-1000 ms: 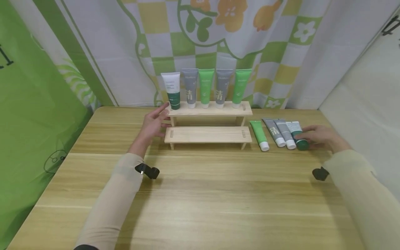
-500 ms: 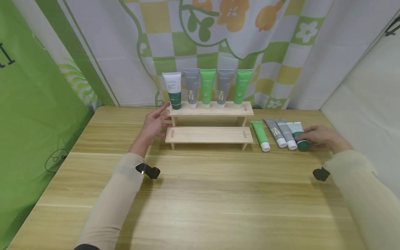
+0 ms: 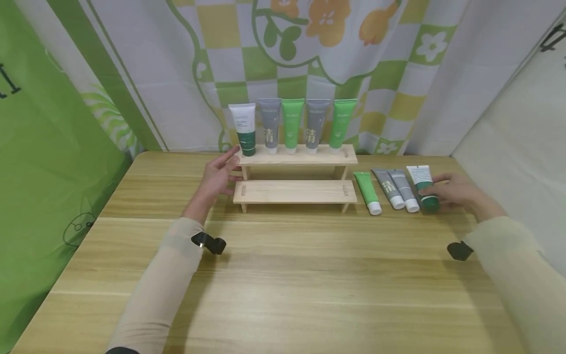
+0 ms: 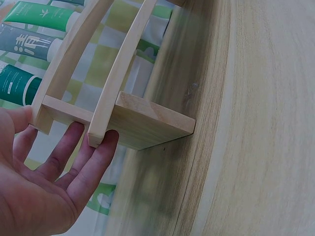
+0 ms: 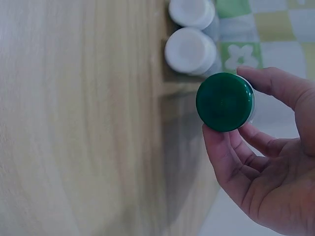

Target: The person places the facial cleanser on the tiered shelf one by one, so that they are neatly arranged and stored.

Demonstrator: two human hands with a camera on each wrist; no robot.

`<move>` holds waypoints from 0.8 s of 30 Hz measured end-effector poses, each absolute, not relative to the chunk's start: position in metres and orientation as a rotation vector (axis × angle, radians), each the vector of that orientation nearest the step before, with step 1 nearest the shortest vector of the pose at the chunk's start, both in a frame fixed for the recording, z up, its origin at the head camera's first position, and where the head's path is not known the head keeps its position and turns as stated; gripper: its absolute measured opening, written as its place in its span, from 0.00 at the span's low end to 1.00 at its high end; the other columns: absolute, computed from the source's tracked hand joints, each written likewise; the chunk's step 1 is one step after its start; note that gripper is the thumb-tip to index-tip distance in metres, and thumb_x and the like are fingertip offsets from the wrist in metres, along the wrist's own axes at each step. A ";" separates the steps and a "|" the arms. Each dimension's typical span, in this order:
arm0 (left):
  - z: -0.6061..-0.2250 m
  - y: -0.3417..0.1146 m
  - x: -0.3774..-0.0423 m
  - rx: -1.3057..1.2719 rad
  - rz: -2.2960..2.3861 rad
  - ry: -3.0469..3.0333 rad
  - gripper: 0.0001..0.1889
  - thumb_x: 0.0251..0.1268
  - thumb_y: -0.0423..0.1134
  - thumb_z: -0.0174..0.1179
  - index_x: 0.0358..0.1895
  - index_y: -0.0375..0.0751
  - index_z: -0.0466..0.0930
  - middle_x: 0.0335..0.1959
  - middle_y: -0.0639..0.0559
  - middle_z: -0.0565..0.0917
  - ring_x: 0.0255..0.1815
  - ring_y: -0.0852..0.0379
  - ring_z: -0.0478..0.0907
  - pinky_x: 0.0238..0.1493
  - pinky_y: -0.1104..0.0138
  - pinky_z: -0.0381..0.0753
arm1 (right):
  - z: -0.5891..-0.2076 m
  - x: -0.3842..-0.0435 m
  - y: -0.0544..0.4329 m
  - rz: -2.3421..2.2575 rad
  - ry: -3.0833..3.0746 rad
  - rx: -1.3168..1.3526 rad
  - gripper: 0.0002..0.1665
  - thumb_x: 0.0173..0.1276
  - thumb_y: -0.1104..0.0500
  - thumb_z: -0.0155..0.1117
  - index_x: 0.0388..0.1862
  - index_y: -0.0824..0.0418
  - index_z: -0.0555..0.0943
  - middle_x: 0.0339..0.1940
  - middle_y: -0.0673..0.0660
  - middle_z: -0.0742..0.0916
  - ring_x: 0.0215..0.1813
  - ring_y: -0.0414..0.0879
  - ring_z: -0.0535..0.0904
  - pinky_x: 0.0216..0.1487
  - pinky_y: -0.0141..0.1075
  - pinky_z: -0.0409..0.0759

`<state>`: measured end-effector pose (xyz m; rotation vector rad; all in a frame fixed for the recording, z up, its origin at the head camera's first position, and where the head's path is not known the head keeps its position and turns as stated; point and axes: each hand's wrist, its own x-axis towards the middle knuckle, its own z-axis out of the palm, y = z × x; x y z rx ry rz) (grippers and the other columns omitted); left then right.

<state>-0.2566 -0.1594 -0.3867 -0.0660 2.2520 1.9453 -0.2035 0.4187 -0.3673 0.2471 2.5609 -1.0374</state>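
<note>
My right hand (image 3: pixel 455 191) pinches a white-and-green squeeze tube (image 3: pixel 419 176) at the far right of the row. In the right wrist view, thumb and fingers sit around its dark green cap end (image 5: pixel 225 102), raised off the table. My left hand (image 3: pixel 215 178) touches the left end of a two-tier wooden display rack (image 3: pixel 294 191), its fingers spread and lightly bent against the plank ends (image 4: pixel 101 130). On the upper tier stand several tubes on their caps: a white-and-green tube (image 3: pixel 243 129), grey tubes (image 3: pixel 270 123) and green tubes (image 3: pixel 292 124).
Beside the rack a green tube (image 3: pixel 366 191) lies on the wooden table (image 3: pixel 309 285), with two grey tubes (image 3: pixel 389 188) close together to its right. Behind everything hangs a patterned curtain (image 3: pixel 261 64). A green cloth (image 3: pixel 57 123) borders the left side.
The right hand has taken hold of the white-and-green tube and raised it slightly, separating it from the neighbouring grey tube. The left hand stays against the rack.
</note>
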 end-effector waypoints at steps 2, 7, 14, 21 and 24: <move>-0.387 -0.160 -0.256 -0.066 1.946 2.250 0.27 0.75 0.58 0.53 0.75 0.69 0.65 0.63 0.39 0.78 0.56 0.39 0.81 0.46 0.43 0.83 | -0.361 -0.202 0.414 -1.067 2.571 0.235 0.51 0.72 0.48 0.66 0.72 0.81 0.52 0.56 0.75 0.77 0.41 0.44 0.81 0.41 0.41 0.85; -0.386 -0.160 -0.256 -0.058 1.947 2.242 0.27 0.76 0.58 0.53 0.75 0.69 0.64 0.63 0.38 0.76 0.57 0.38 0.80 0.46 0.43 0.83 | -0.346 -0.198 0.397 -1.154 2.594 0.188 0.50 0.72 0.51 0.68 0.74 0.80 0.52 0.46 0.63 0.81 0.37 0.42 0.83 0.40 0.41 0.86; -0.387 -0.160 -0.255 -0.069 1.964 2.239 0.26 0.76 0.58 0.53 0.74 0.71 0.65 0.62 0.39 0.76 0.55 0.39 0.80 0.44 0.45 0.84 | -0.327 -0.191 0.367 -1.229 2.675 0.117 0.50 0.71 0.52 0.69 0.76 0.77 0.53 0.56 0.73 0.76 0.36 0.39 0.82 0.40 0.39 0.86; -0.388 -0.161 -0.255 -0.053 1.944 2.265 0.26 0.75 0.60 0.53 0.74 0.72 0.65 0.63 0.40 0.76 0.54 0.41 0.81 0.42 0.49 0.86 | -0.318 -0.180 0.331 -1.195 2.788 0.090 0.54 0.67 0.42 0.71 0.77 0.69 0.56 0.59 0.72 0.77 0.45 0.52 0.83 0.40 0.37 0.84; -0.388 -0.160 -0.255 -0.050 1.941 2.266 0.26 0.75 0.60 0.53 0.74 0.73 0.65 0.63 0.40 0.77 0.55 0.40 0.81 0.42 0.47 0.85 | -0.318 -0.174 0.313 -1.257 2.815 0.064 0.51 0.68 0.46 0.71 0.76 0.69 0.55 0.59 0.69 0.76 0.51 0.56 0.79 0.40 0.34 0.83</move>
